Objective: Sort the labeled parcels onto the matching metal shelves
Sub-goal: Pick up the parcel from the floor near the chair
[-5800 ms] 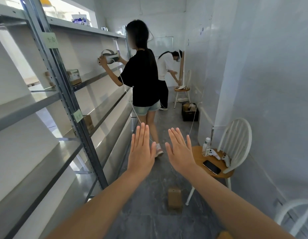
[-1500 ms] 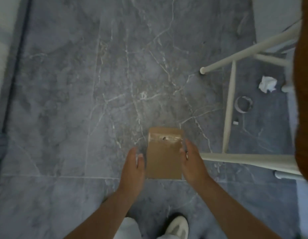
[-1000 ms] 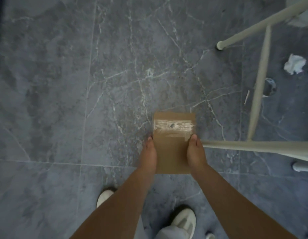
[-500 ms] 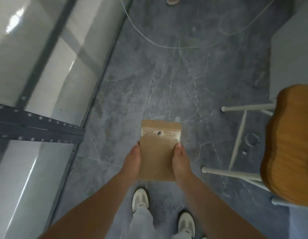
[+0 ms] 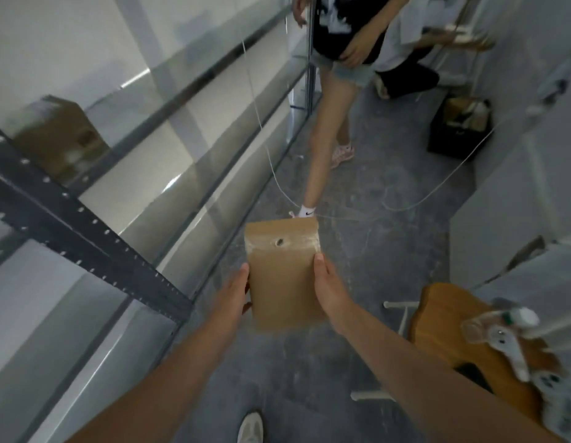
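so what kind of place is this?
Likely a narrow storeroom aisle: metal shelves along one side, a cardboard box on one shelf, and a brown parcel held in both hands.

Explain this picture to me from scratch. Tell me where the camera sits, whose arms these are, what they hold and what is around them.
The camera is worn on a person's head and looks forward and down, so the two bare arms are the wearer's own. The left hand and right hand grip a flat brown parcel by its sides, above the grey floor. Clear tape with a small hole crosses its far end. On the left run the metal shelves, with a cardboard box on one. On the right is a wooden chair seat. Another person stands ahead.
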A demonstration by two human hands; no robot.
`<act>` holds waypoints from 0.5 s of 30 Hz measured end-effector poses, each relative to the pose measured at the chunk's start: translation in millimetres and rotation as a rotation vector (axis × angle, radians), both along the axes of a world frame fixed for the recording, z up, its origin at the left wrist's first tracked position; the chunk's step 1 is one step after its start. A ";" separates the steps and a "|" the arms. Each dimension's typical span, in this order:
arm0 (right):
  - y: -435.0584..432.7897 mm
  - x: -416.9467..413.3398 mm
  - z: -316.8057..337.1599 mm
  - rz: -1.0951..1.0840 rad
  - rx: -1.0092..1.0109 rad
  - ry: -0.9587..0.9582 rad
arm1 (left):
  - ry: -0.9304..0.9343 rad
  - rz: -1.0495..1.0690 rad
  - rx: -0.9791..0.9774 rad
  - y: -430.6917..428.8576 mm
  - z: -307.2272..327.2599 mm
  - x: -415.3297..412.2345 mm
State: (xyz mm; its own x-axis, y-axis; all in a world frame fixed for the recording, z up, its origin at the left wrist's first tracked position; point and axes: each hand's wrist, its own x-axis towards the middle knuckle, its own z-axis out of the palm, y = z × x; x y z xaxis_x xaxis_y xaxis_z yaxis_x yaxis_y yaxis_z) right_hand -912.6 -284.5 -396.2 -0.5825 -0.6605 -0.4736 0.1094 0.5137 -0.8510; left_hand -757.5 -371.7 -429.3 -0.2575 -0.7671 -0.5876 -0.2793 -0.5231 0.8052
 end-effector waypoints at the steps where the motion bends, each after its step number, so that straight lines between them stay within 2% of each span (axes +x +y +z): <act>1: 4.1 3.5 20.0 0.021 -0.020 -0.012 | 0.036 0.019 -0.030 8.8 16.8 10.5; 8: 21.4 52.8 148.1 0.295 -0.179 0.044 | 0.131 0.148 -0.312 58.7 146.5 83.2; 15: 8.3 119.6 208.5 0.442 -0.323 -0.007 | 0.040 0.343 -0.526 85.2 222.0 153.4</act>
